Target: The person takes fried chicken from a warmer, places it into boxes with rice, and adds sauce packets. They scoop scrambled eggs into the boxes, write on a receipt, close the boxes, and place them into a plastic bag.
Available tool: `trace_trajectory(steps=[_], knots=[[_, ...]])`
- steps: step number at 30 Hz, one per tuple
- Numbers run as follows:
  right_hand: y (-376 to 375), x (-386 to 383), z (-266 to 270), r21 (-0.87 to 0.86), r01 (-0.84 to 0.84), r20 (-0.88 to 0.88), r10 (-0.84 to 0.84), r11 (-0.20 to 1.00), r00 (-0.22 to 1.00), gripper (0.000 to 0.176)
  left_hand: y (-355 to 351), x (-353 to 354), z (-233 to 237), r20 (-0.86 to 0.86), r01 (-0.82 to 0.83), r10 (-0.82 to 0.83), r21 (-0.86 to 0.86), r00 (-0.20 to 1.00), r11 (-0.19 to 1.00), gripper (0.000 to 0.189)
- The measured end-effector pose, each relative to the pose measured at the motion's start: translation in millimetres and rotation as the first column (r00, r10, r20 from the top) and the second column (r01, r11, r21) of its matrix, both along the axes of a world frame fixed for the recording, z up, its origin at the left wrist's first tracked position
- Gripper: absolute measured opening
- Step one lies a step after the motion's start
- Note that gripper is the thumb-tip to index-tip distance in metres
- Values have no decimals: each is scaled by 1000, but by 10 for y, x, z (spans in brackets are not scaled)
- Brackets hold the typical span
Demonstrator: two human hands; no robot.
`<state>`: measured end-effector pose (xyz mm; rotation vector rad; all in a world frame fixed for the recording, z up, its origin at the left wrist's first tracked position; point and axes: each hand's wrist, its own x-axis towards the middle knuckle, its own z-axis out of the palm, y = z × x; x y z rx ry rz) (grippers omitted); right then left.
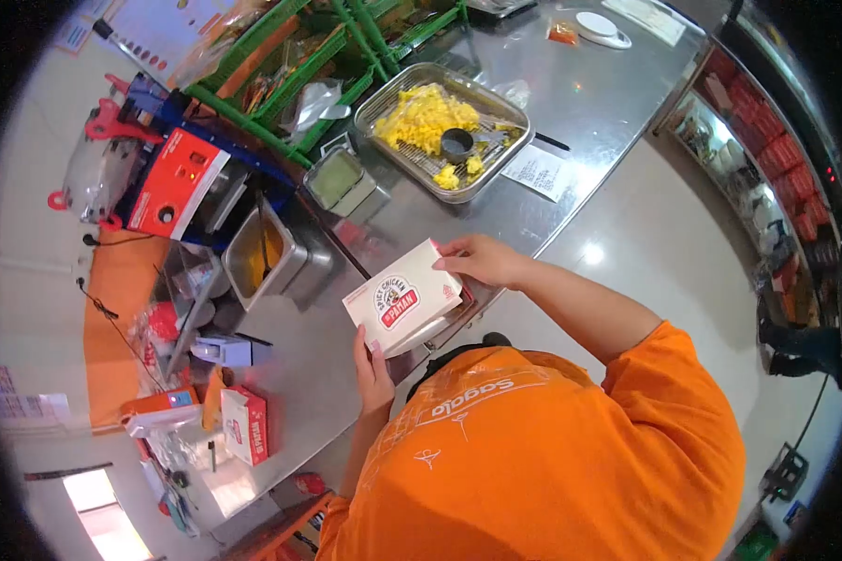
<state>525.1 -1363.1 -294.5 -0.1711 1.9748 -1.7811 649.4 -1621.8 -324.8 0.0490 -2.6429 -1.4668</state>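
A cream cardboard food box (370, 297) with a red and black "Spicy Chicken" logo on its lid is between my hands at the counter's front edge. My left hand (374, 376) grips its near left corner, thumb against the lid's edge. At the far right corner, my right hand (482, 261) has its fingers over the lid's edge and side. The lid looks closed or nearly so; the inside is hidden. Behind the box lies a steel counter (430, 220) with a metal tray (524, 142) of yellow food, a black round cup (457, 144) resting in it.
A paper slip (539, 172) and a pen (552, 141) lie right of the tray. To the left are a square container (339, 179), a steel pan (281, 251) with a utensil and a red machine (180, 182). Green baskets (346, 65) stand behind; another red-sided box (245, 425) sits lower left.
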Motion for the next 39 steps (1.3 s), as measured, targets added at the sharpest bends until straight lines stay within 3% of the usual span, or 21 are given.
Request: trace_trajectory(steps=[2, 5, 8, 11, 14, 17, 20, 31, 33, 35, 39], knots=[[29, -143, -96, -63, -75, 53, 78, 995, 996, 37, 28, 7, 71, 49, -12, 12, -5, 999, 1000, 41], [43, -282, -126, -198, -68, 368, 138, 978, 920, 31, 22, 8, -27, 39, -23, 20, 75, 999, 997, 42], [-64, -300, -95, -170, 38, 491, 51, 985, 870, 24, 13, 3, -66, 9, -19, 19, 68, 1000, 998, 42], [-145, -263, -233, -390, 169, 458, 31, 905, 888, 27, 5, 16, -75, 18, -24, 22, 109, 1000, 994, 43], [-137, -202, -238, -409, 211, 453, -3, 888, 891, 30, 61, 37, -2, 52, -33, 26, 146, 998, 989, 44], [-21, -236, 106, -126, -8, 335, 50, 992, 941, 31, 39, 29, -19, 26, -26, 25, 65, 999, 998, 44], [30, -424, 82, -166, -159, 316, 206, 973, 926, 31, 38, 42, 61, 96, -12, 0, 129, 995, 992, 44], [-13, -495, -141, -133, -223, 457, 260, 966, 851, 31, -1, 22, 30, 37, 33, -36, 68, 999, 997, 44], [-25, -476, -124, -118, -217, 457, 247, 969, 855, 30, -10, 29, 38, 80, 28, -37, 116, 996, 993, 44], [-54, -423, -126, -236, -115, 449, 214, 965, 868, 28, -27, 49, 52, 155, 18, -45, 172, 987, 985, 45], [-137, -316, -254, -424, 99, 449, 114, 900, 886, 25, 25, 38, 56, 88, 13, -20, 85, 996, 996, 43]])
